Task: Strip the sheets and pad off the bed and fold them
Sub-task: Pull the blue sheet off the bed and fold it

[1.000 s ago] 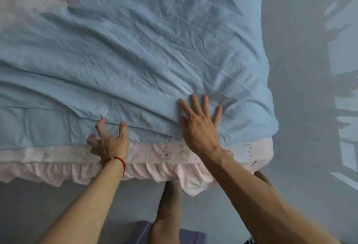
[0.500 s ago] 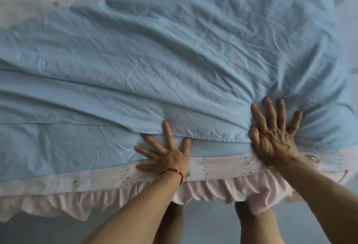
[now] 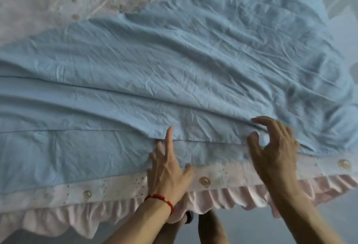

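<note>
Your right hand [image 3: 275, 147], flat on the cloth half a second ago, now arches with fingers loosely curled, holding nothing, while your left hand [image 3: 168, 168] still lies open, index finger stretched forward. Under both, the creased blue sheet [image 3: 155, 69] lies folded in layers over the pink ruffled bed cover [image 3: 222, 195].
</note>
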